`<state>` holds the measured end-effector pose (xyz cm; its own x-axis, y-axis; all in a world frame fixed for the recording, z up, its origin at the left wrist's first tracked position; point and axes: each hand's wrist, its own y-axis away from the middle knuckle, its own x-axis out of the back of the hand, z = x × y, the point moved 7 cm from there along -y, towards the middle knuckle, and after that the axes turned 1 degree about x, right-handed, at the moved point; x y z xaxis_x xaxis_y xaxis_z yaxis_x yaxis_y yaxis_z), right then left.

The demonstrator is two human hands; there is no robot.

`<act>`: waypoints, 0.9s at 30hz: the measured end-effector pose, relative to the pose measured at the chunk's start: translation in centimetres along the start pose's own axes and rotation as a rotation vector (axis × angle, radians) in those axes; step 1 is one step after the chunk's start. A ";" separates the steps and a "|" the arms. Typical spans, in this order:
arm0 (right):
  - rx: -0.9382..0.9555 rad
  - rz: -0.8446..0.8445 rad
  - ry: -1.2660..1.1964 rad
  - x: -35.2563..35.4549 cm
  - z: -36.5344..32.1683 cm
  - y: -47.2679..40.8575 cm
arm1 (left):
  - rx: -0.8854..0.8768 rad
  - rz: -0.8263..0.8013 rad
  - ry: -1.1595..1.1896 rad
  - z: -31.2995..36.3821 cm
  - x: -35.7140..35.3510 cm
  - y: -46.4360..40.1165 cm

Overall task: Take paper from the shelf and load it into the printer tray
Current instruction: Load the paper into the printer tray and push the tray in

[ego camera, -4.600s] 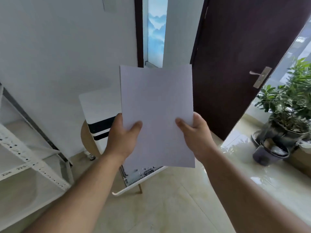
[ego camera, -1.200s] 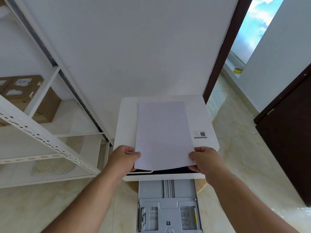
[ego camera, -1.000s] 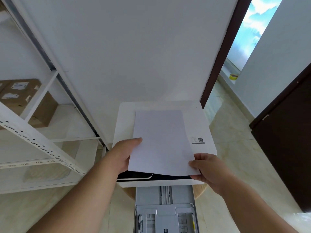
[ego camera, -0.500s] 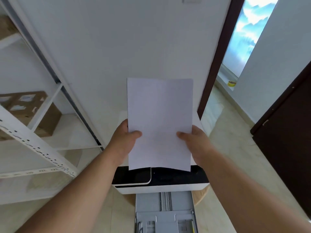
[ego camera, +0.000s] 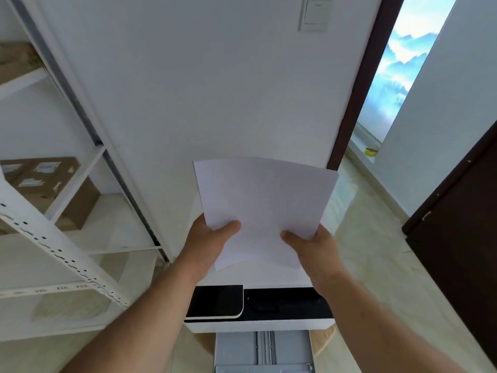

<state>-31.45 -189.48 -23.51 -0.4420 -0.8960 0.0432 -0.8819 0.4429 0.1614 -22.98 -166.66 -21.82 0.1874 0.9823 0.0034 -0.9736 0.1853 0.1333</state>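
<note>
A thin stack of white paper (ego camera: 263, 203) is held up above the white printer (ego camera: 258, 323), its sheets fanned slightly apart. My left hand (ego camera: 207, 246) grips its lower left edge with the thumb on top. My right hand (ego camera: 314, 251) grips the lower right edge the same way. The printer's grey paper tray (ego camera: 263, 351) is pulled out toward me below the black front panel, and no paper shows in its visible part. The paper hides much of the printer's top.
A white metal shelf rack (ego camera: 53, 238) stands to the left with cardboard boxes (ego camera: 45, 189) on it. The printer sits on a round wooden stool (ego camera: 322, 343). A dark door (ego camera: 462, 251) is at the right; an open doorway (ego camera: 390, 90) lies behind it.
Both hands lifted the paper off the printer's top and now hold it raised above the printer. Since half a second ago the sheets have fanned apart and tilted to the right.
</note>
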 end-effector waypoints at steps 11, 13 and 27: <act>0.047 -0.024 -0.049 0.0 -4.0 0.5 | -0.141 -0.039 -0.004 4.8 0.2 0.5; 0.049 -0.045 -0.049 0.1 -4.1 0.5 | -0.143 -0.045 -0.001 4.5 0.5 0.4; -0.043 -0.050 -0.032 0.1 -1.1 -0.6 | -0.087 -0.067 -0.041 1.5 0.5 0.0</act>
<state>-30.80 -189.92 -22.57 -0.4032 -0.9151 0.0030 -0.8955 0.3952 0.2045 -22.64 -166.19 -20.38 0.2559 0.9659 0.0386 -0.9660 0.2541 0.0479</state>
